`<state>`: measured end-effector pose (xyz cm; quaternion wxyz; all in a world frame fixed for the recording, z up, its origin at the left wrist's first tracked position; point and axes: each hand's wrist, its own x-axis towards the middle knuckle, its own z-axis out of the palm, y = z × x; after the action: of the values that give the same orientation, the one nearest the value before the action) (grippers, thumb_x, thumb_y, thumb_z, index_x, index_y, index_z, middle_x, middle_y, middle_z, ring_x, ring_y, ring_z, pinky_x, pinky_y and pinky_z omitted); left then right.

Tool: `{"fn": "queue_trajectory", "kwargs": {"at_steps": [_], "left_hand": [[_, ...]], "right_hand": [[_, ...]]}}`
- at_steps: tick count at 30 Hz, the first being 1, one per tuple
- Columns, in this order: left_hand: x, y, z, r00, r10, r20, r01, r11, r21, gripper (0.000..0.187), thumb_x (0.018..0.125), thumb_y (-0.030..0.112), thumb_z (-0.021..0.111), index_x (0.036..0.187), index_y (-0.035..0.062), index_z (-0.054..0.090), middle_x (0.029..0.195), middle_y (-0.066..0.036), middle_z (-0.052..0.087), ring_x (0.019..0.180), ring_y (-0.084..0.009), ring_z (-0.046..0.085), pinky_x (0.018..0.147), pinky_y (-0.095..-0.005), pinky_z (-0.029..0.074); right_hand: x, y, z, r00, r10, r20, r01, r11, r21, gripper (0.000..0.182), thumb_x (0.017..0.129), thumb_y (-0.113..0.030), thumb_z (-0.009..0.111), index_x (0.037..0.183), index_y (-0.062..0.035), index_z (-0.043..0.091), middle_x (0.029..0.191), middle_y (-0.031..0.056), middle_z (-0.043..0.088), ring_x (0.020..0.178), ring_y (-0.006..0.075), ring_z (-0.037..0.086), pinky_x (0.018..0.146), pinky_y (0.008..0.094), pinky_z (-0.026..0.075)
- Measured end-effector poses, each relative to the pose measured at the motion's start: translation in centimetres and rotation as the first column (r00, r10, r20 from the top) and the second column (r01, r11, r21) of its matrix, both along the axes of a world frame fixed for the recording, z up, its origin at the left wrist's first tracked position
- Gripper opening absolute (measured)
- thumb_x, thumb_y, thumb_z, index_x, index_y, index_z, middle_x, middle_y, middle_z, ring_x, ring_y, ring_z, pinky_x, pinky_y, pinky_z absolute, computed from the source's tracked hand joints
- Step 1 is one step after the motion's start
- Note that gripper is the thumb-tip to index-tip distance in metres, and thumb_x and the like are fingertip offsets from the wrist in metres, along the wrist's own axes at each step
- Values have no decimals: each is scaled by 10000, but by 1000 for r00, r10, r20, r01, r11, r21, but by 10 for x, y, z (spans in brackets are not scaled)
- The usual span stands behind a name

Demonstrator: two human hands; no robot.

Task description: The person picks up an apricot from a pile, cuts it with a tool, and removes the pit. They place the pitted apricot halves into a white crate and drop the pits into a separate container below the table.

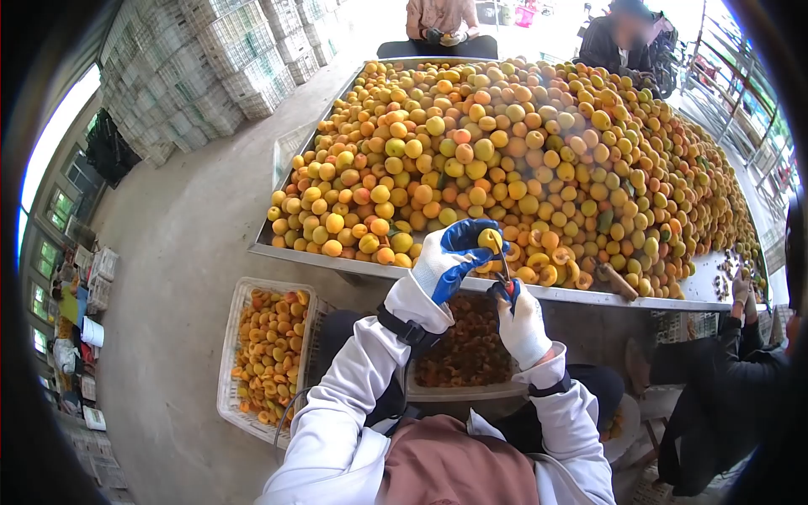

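Observation:
My left hand (450,259), in a white glove with blue coated fingers, grips a yellow apricot (489,240) above the near edge of the table. My right hand (521,326), gloved the same way, is closed around a small red-handled tool (508,287). The tool's thin metal end points up and overlaps the apricot. Just beyond the hands, several cut apricot halves (549,268) lie at the front of a large heap of whole apricots (505,151). Below the hands, a crate (463,393) between my legs holds dark brown pieces.
A white plastic crate (225,370) of apricot halves stands on the floor at left. The metal table's rim (337,262) runs across in front, with a wooden-looking handle (619,282) on it. People sit at the far side and right. Stacked crates (181,76) line the back left.

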<state>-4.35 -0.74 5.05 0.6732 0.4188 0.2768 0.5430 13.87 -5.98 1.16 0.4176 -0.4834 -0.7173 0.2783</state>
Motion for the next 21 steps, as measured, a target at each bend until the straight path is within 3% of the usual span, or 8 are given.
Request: {"fn": "queue_trajectory", "kwargs": {"at_steps": [5, 7, 10, 15, 17, 19, 20, 21], "left_hand": [[8, -3, -12, 990, 35, -135, -33, 999, 14, 370, 924, 9, 667, 1275, -55, 569, 1158, -153, 674, 1072, -281, 677, 975, -391, 537], [13, -6, -16, 993, -36, 110, 44, 996, -71, 327, 961, 77, 644, 1249, -62, 580, 1140, -151, 676, 1067, -284, 679, 955, -380, 540], [23, -5, -25, 967, -64, 246, 111, 977, -181, 310, 995, 142, 610, 1230, -59, 592, 1120, -156, 679, 1053, -292, 681, 931, -380, 550], [34, 1, -30, 973, 42, 228, 13, 972, -234, 254, 977, 129, 642, 1149, -54, 610, 1008, -150, 695, 889, -266, 707, 801, -363, 583], [34, 3, -30, 992, 121, 32, -113, 975, -189, 215, 954, 107, 672, 1085, -53, 612, 917, -146, 690, 766, -236, 694, 698, -357, 582], [31, 2, -22, 989, 148, 21, -142, 974, -175, 207, 942, 130, 693, 1018, -48, 618, 842, -138, 679, 688, -219, 670, 639, -359, 569], [27, 1, -19, 993, 120, 4, -118, 976, -184, 218, 941, 141, 693, 1018, -51, 625, 835, -139, 681, 693, -227, 673, 644, -357, 570], [25, 0, -18, 996, 92, -14, -93, 976, -195, 229, 941, 152, 694, 1019, -55, 632, 828, -139, 683, 698, -234, 677, 650, -355, 570]], "right_hand": [[-4, 8, -11, 1000, -11, -2, 11, 1000, -8, 158, 948, -99, 581, 1072, -2, 580, 852, 255, 662, 839, 482, 630, 678, 501, 496], [-10, 9, -13, 999, -20, -24, 20, 1000, -19, 164, 946, -91, 576, 1081, 2, 588, 867, 255, 667, 849, 479, 635, 690, 495, 503], [-21, 10, -21, 991, -93, -95, 99, 994, 56, 152, 952, 3, 513, 1060, 24, 618, 919, 206, 690, 879, 415, 664, 758, 411, 514], [-24, 10, -19, 988, -126, -90, 126, 992, -7, 162, 970, -34, 504, 1069, 28, 615, 944, 229, 682, 878, 421, 660, 758, 419, 511], [-26, 10, -22, 990, -72, -123, 67, 997, -46, 206, 969, -88, 536, 1113, 42, 604, 977, 255, 686, 950, 462, 650, 793, 459, 515], [-24, 16, -31, 985, -33, -169, 46, 996, 76, 194, 1007, -144, 523, 1063, 21, 610, 890, 197, 694, 802, 377, 680, 703, 408, 518], [-17, 19, -36, 921, 4, -389, -122, 952, -279, 180, 1022, -185, 513, 1017, -26, 598, 818, 140, 646, 678, 304, 626, 589, 387, 482], [-12, 20, -38, 809, -52, -586, -346, 763, -546, 186, 1038, -225, 502, 971, -74, 586, 746, 83, 597, 555, 230, 572, 476, 366, 447]]}}
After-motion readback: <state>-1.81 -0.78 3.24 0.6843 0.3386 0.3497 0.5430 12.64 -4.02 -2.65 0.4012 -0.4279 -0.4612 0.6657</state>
